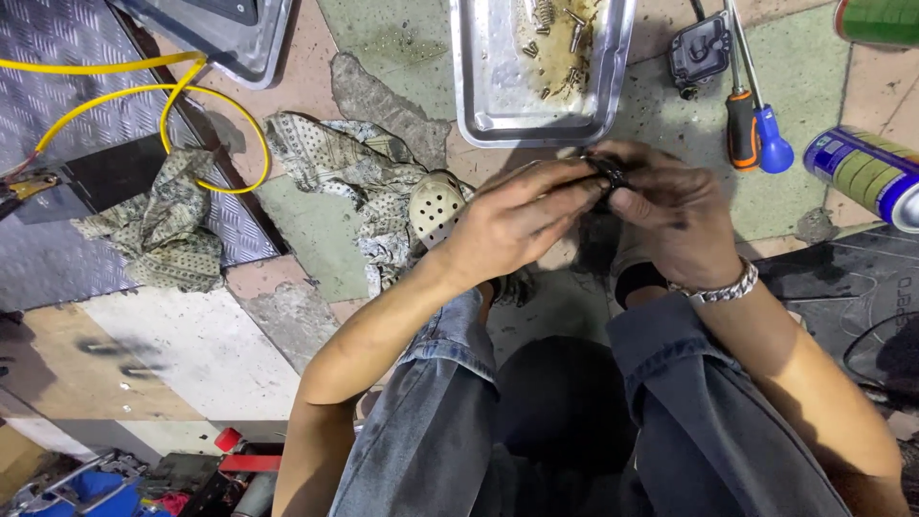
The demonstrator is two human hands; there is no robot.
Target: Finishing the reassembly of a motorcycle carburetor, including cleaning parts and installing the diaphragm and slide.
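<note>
Mid-job by the look: left hand [512, 215] and right hand [670, 215] both grasp a small black ring-shaped part [609, 172] above the floor, loose screws waiting in the steel tray [479, 86].

A blue-and-green labelled spray can [866, 174] lies at right. A green-labelled can [881, 19] lies at top right.

Bright, even overhead light; glare on metal tray [479, 86]; soft shadows beneath hands [593, 215]; sharp focus throughout.
</note>
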